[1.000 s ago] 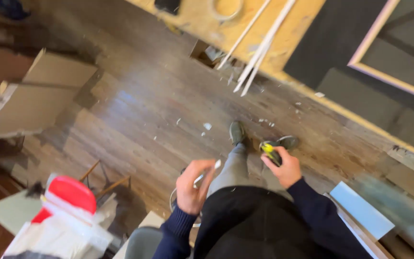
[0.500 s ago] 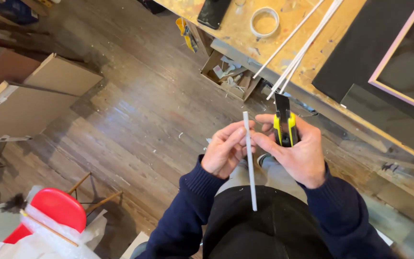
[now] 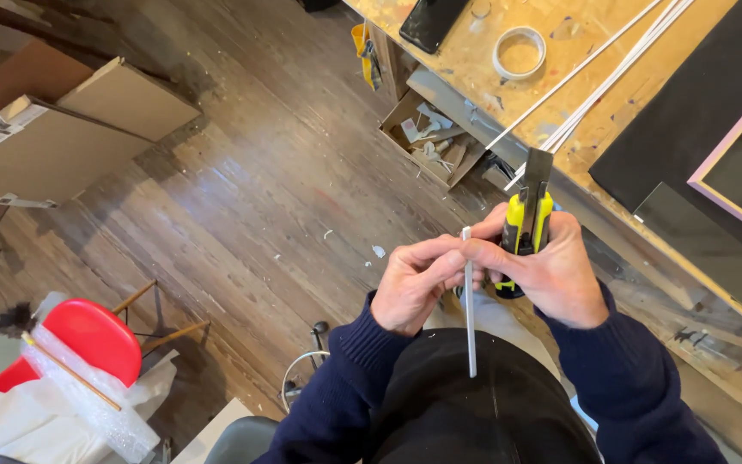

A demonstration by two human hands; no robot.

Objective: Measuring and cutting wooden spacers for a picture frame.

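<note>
Left hand pinches the thin white strip near its top end, fingers pressed together on it; strip hangs upright over the lap, off the counter. Right hand is wrapped around a yellow-black utility knife, blade out and pointing up, forefinger and thumb also touching the strip. Blade isn't on the strip, so I'd judge no cut started. More white strips lie on the counter beside a tape roll.

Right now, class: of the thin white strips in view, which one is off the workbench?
The short white strip, pinched upright between both hands in front of the person's body. The other white strips are longer and lie flat on the wooden workbench.
</note>
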